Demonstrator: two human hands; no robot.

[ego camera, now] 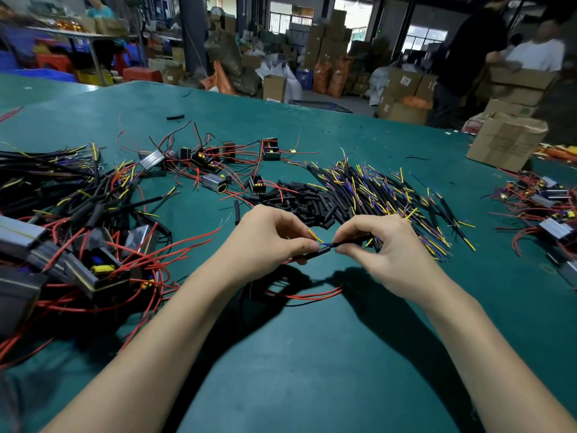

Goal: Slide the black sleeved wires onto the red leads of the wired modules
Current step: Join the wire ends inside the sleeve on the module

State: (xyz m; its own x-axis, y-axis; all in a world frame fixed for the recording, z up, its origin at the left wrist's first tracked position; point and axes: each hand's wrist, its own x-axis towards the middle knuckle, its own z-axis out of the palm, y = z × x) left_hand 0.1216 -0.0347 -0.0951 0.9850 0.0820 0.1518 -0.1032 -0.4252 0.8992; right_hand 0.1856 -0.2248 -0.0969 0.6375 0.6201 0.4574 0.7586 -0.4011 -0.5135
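Blurred people (530, 51) at rear; module pile (46, 245) perhaps cut off at left edge.

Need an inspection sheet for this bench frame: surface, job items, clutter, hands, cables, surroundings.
Surface: green mat, bare near the person, wire scraps farther off.
Job's things: sleeved wire and short black sleeve meet between the hands; modules with red leads at centre back, left and right.
Clutter: loose sleeve pile; sleeved-wire pile; stray sleeve; cardboard box on the right edge.
Grippers: left hand pinches the short black sleeve; right hand pinches the sleeved wire.
Cables: red leads loop on the mat under the hands.
Surroundings: stacked cartons, bins, people at other benches.
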